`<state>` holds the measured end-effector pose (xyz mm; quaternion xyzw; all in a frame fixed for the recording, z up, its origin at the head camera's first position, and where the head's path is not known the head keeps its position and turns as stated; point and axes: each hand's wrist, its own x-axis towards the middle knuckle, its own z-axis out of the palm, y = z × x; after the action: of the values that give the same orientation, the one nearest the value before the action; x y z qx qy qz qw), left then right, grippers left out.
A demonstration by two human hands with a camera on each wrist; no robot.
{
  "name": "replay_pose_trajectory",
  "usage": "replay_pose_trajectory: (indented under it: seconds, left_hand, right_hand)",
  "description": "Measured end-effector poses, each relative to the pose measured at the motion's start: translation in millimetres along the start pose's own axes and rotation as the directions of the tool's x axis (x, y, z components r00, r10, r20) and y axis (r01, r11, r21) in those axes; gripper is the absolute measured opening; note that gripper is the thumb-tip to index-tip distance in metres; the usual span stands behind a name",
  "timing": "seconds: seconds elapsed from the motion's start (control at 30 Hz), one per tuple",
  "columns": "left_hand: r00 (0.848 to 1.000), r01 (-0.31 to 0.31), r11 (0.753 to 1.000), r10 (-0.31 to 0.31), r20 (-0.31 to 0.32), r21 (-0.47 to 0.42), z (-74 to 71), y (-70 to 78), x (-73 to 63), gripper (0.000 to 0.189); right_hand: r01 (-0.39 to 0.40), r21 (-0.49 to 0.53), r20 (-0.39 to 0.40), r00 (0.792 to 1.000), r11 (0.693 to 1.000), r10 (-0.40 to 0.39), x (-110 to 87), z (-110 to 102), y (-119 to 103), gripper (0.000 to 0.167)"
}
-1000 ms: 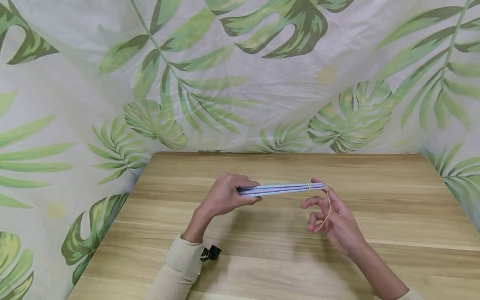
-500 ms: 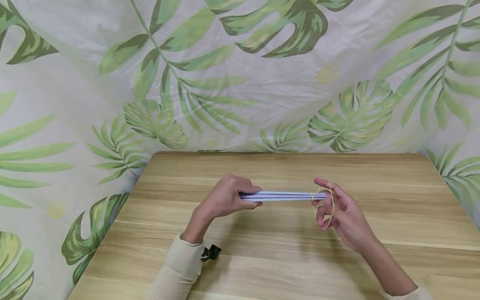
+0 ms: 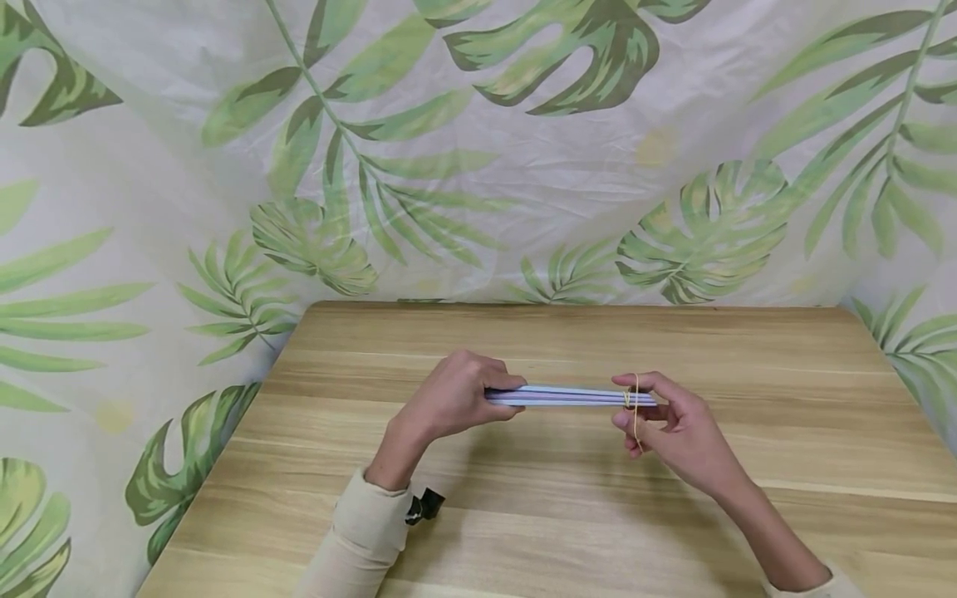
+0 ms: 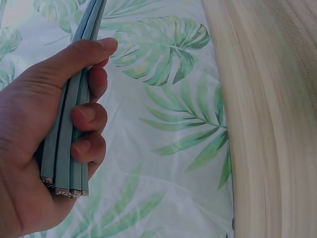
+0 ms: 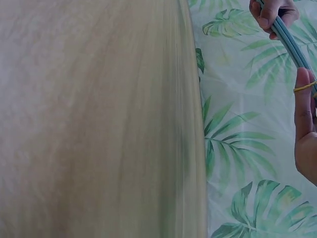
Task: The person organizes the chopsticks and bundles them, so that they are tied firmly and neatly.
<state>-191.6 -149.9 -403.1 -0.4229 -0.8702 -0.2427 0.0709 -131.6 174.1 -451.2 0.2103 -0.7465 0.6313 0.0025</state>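
My left hand (image 3: 456,394) grips one end of a bundle of slim sticks (image 3: 557,396), pale blue and purple, held level above the table. In the left wrist view, the fingers and thumb wrap round the sticks (image 4: 63,134), whose rough cut ends show below the palm. A thin yellow rubber band (image 3: 626,399) is wound round the bundle near its right end. My right hand (image 3: 684,432) holds a loop of that band stretched between its index finger above the sticks and its thumb below. The right wrist view shows the band (image 5: 304,87) across a finger.
A wooden table (image 3: 538,531) lies under both hands. Leaf-printed cloth (image 3: 463,199) hangs behind it and at the sides. A small black object (image 3: 424,505) shows beside the left sleeve (image 3: 366,523).
The bundle has lowered slightly and levelled out. The right hand has turned, bringing its index finger above the sticks and its thumb below, with the band's loop now close round the bundle's end.
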Motion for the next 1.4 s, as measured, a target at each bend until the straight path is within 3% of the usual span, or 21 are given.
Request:
replay_pose_trajectory:
  seconds: [0.17,0.33,0.67,0.9,1.13,1.27,1.4]
  left_hand:
    - [1.0,0.009,0.999,-0.009,0.005,0.043,-1.4,1.3,0.0,0.017]
    - [1.0,0.023,0.999,-0.023,-0.006,0.045,-2.1,1.8,-0.6,0.018]
    - [0.999,0.047,0.997,-0.046,0.022,-0.061,0.5,2.9,-1.0,0.013]
    - [0.999,0.043,0.998,-0.041,0.029,-0.056,1.6,4.8,0.4,0.013]
    - [0.998,0.058,0.998,-0.058,-0.018,0.018,1.4,1.7,-0.7,0.011]
    - [0.997,0.073,0.997,-0.073,-0.03,0.007,0.2,1.7,-1.3,0.013]
    - [0.997,0.074,0.997,-0.074,-0.027,-0.006,0.2,3.3,-0.9,0.012]
  right_hand:
    - [0.116,-0.065,0.011,0.993,0.991,-0.115,1.8,-1.1,2.7,0.034]
    - [0.147,-0.076,0.002,0.989,0.986,-0.147,3.8,-6.5,2.7,0.033]
    - [0.065,-0.031,0.0,0.998,0.997,-0.065,3.9,-13.0,-2.3,0.023]
    - [0.017,0.134,0.068,0.997,0.991,-0.027,5.8,-16.2,0.9,0.022]
    - [-0.007,0.056,0.012,1.0,0.998,0.006,6.2,-22.7,-6.5,0.024]
    - [-0.018,-0.027,-0.021,1.0,0.999,0.017,6.5,-25.3,-10.4,0.019]
    - [-0.053,-0.045,-0.031,0.998,0.998,0.051,7.6,-24.4,-11.6,0.019]
